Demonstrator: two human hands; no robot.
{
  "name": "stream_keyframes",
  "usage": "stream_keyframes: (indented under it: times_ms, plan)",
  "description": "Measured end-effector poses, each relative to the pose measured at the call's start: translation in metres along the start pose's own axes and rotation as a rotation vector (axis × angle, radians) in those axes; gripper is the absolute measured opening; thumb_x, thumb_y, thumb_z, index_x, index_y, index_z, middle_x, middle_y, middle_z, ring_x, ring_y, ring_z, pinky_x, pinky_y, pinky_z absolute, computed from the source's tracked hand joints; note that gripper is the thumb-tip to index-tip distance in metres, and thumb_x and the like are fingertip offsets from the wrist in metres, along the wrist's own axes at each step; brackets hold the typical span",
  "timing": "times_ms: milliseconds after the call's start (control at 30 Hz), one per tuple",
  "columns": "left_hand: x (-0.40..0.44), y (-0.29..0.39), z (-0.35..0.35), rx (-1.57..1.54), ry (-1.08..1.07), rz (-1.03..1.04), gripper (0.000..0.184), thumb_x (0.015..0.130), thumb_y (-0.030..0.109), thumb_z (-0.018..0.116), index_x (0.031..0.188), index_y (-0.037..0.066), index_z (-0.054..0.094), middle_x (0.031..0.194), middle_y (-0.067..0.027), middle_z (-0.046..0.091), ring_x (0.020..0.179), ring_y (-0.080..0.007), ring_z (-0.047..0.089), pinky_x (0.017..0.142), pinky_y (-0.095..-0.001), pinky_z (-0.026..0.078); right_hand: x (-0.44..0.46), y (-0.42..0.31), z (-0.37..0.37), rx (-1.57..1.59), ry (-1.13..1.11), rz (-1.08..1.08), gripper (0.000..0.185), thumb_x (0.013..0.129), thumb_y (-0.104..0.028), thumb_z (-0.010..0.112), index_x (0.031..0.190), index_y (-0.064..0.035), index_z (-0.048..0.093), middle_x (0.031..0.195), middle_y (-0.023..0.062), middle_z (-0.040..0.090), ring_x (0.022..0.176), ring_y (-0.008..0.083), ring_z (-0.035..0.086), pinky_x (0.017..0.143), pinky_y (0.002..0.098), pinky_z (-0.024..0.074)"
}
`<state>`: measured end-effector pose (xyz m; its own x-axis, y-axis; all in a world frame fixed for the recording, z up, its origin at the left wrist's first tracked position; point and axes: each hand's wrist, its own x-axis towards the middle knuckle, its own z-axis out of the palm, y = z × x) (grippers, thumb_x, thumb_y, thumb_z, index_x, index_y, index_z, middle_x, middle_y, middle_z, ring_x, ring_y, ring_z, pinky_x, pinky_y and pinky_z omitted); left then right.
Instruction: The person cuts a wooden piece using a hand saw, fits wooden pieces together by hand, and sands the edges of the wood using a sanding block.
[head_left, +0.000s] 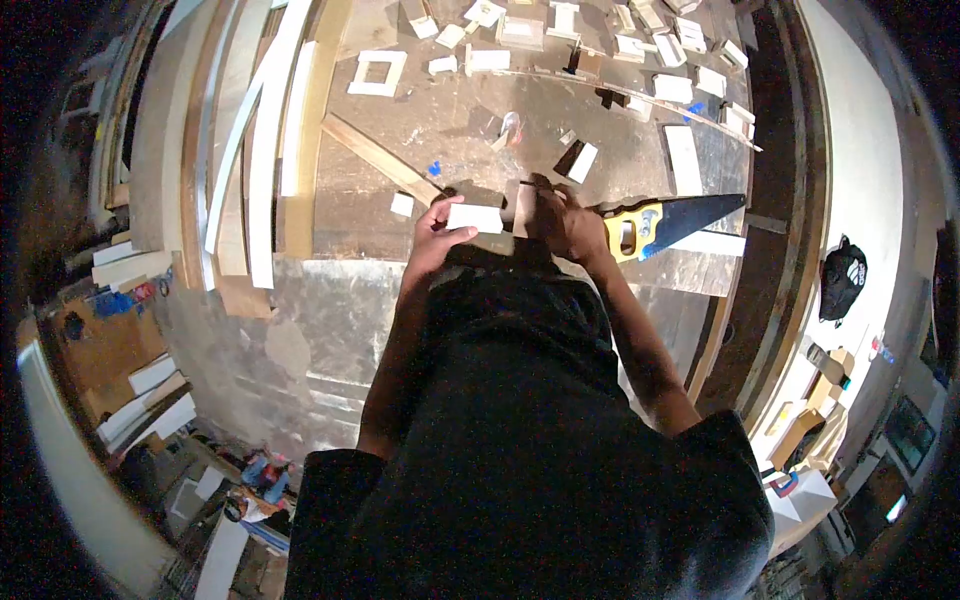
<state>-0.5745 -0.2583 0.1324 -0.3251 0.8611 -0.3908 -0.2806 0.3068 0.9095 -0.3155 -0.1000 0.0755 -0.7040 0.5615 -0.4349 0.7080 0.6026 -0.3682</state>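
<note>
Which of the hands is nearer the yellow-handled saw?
Right. The right hand is close beside the saw; the left hand is farther left, holding a white block.

The black bag (842, 282) reads "adidas" in white.

Reads as a woodworking shop. Judged by the broad wooden workbench (440, 112), scuffed and stained across its top. Carries a hand saw (690, 220) at the right side of that bench, with yellow handle and dark blade. Holds long boards (268, 150) at left, laid side by side, some pale, some brown. Strewn along the far part with small cut blocks (673, 88) and a wooden frame (356, 75), open in the middle; crossed there by a long thin strip of wood (695, 113). Contains more boards (153, 374) at lower left, off the bench, and further wood pieces (828, 388) at right, on a pale surface (850, 190) near a black bag (843, 282).
</note>
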Motion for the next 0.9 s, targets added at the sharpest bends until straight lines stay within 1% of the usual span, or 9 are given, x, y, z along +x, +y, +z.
stream_keyframes:
  times_ms: [100, 200, 333, 400, 467, 533, 700, 833, 900]
  plan:
    - [0.001, -0.019, -0.005, -0.115, 0.045, -0.028, 0.060, 0.078, -0.007, 0.078, 0.133, -0.002, 0.055, 0.115, -0.0086, 0.067, 0.105, -0.0163, 0.064, 0.090, -0.0312, 0.054, -0.019, 0.000, -0.011, 0.162, 0.125, -0.054, 0.082, 0.070, -0.025, 0.079, 0.143, -0.0141, 0.043, 0.139, 0.0130, 0.049, 0.087, 0.0415, 0.068, 0.074, 0.0482, 0.0580]
    - [-0.002, -0.017, -0.001, -0.231, 0.061, -0.037, 0.057, 0.080, -0.009, 0.075, 0.133, -0.003, 0.056, 0.118, -0.0087, 0.067, 0.105, -0.0170, 0.065, 0.091, -0.0315, 0.055, -0.024, 0.014, -0.004, 0.190, 0.389, -0.350, 0.080, 0.068, -0.024, 0.083, 0.139, -0.0127, 0.049, 0.130, 0.0148, 0.056, 0.080, 0.0348, 0.069, 0.071, 0.0428, 0.0583]
    - [-0.001, -0.013, 0.004, -0.318, 0.052, -0.017, 0.055, 0.083, -0.012, 0.070, 0.134, -0.003, 0.055, 0.120, -0.0082, 0.066, 0.106, -0.0189, 0.065, 0.093, -0.0327, 0.055, -0.048, -0.003, -0.032, 1.033, 0.028, 0.060, 0.075, 0.069, -0.029, 0.087, 0.133, -0.0059, 0.056, 0.122, 0.0110, 0.063, 0.111, 0.0204, 0.061, 0.093, 0.0339, 0.0509]
    - [0.000, -0.010, 0.007, -0.309, 0.061, -0.060, 0.054, 0.083, -0.013, 0.069, 0.135, -0.003, 0.055, 0.121, -0.0085, 0.065, 0.107, -0.0194, 0.065, 0.093, -0.0330, 0.055, -0.053, 0.000, -0.037, 1.504, 0.046, -0.092, 0.067, 0.077, -0.011, 0.078, 0.137, 0.0001, 0.052, 0.122, 0.0094, 0.061, 0.116, 0.0172, 0.056, 0.088, 0.0328, 0.0507]
    - [0.001, -0.009, 0.010, -0.296, 0.073, -0.106, 0.054, 0.083, -0.014, 0.068, 0.135, -0.003, 0.055, 0.121, -0.0087, 0.065, 0.107, -0.0198, 0.065, 0.093, -0.0333, 0.055, -0.055, 0.032, -0.002, 1.691, -0.107, 0.017, 0.073, 0.080, -0.033, 0.069, 0.140, 0.0046, 0.048, 0.124, 0.0140, 0.063, 0.115, 0.0262, 0.060, 0.098, 0.0420, 0.0497]
    - [0.005, -0.012, 0.014, -0.466, -0.001, -0.077, 0.054, 0.084, -0.014, 0.067, 0.135, -0.002, 0.055, 0.123, -0.0093, 0.065, 0.108, -0.0192, 0.065, 0.094, -0.0329, 0.055, -0.064, 0.030, 0.001, 2.105, -0.103, 0.254, 0.077, 0.081, -0.042, 0.064, 0.141, 0.0046, 0.047, 0.126, 0.0172, 0.063, 0.114, 0.0331, 0.062, 0.100, 0.0441, 0.0497]
    - [0.002, -0.007, 0.022, -0.411, -0.099, 0.005, 0.057, 0.086, -0.010, 0.065, 0.140, 0.003, 0.052, 0.121, -0.0073, 0.064, 0.110, -0.0152, 0.062, 0.093, -0.0309, 0.052, -0.064, 0.021, -0.013, 2.232, -0.090, 0.267, 0.075, 0.082, -0.053, 0.058, 0.137, -0.0019, 0.051, 0.128, 0.0176, 0.063, 0.113, 0.0347, 0.063, 0.099, 0.0465, 0.0492]
    - [-0.002, -0.003, 0.027, -0.337, -0.066, 0.009, 0.058, 0.083, -0.013, 0.066, 0.137, 0.003, 0.052, 0.122, -0.0069, 0.064, 0.112, -0.0167, 0.061, 0.095, -0.0318, 0.052, -0.065, 0.014, -0.017, 2.271, -0.108, 0.233, 0.069, 0.089, -0.053, 0.055, 0.137, -0.0034, 0.051, 0.128, 0.0149, 0.063, 0.115, 0.0328, 0.062, 0.102, 0.0452, 0.0471]
    - [-0.002, -0.005, 0.026, -0.346, -0.079, 0.034, 0.058, 0.082, -0.014, 0.067, 0.136, 0.002, 0.052, 0.122, -0.0068, 0.065, 0.112, -0.0171, 0.061, 0.096, -0.0320, 0.052, -0.069, -0.006, -0.033, 2.252, 0.060, 0.237, 0.062, 0.096, -0.050, 0.052, 0.138, -0.0038, 0.052, 0.128, 0.0139, 0.063, 0.118, 0.0306, 0.060, 0.103, 0.0435, 0.0453]
